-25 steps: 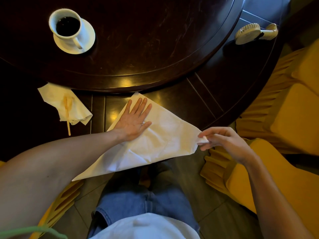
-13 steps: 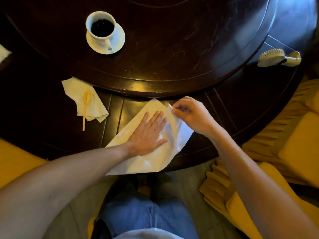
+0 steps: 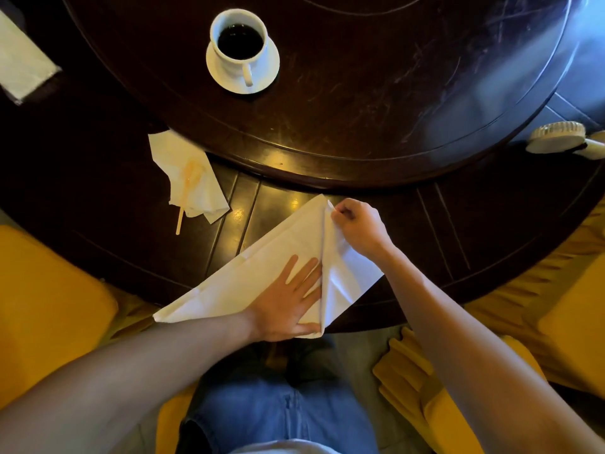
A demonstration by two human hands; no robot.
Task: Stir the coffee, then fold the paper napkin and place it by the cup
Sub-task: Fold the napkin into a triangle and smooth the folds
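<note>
We press our left hand [image 3: 288, 303] flat, fingers spread, on the paper napkin [image 3: 262, 273] at the table's [image 3: 491, 224] six o'clock edge to anchor it while our right hand [image 3: 358, 226] pinches its corner, folding it toward twelve o'clock, where the coffee cup [image 3: 237, 40] waits.

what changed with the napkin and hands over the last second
The right hand, pinching the right corner of the napkin, carried it up and over to the top corner, folding that flap across. Its grip has not let go. The left hand stayed flat on the napkin, pinning it. The cup on its saucer and the wooden stirrer on the crumpled tissue look untouched.
</note>
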